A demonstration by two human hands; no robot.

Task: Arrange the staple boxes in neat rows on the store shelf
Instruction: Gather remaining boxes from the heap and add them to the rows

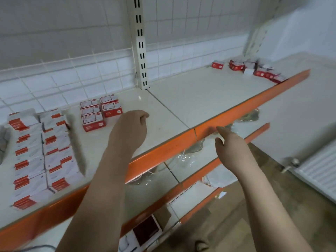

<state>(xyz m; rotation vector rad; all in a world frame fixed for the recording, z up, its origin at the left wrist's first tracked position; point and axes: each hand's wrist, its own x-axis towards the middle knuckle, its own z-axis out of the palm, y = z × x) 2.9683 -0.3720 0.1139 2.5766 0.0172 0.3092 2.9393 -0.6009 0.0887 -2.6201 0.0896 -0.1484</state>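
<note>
Apparently empty hands: left hand (pixel 131 126) curled over shelf (pixel 200 91), right hand (pixel 229 144) straight-fingered.

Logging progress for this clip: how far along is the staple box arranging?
Done: two long rows at the shelf's left, plus a small block started beside them. In hand: nothing visible; left hand hovers with curled fingers, palm hidden, right hand open at the orange shelf edge. Left: the loose pile at the far right.
</note>
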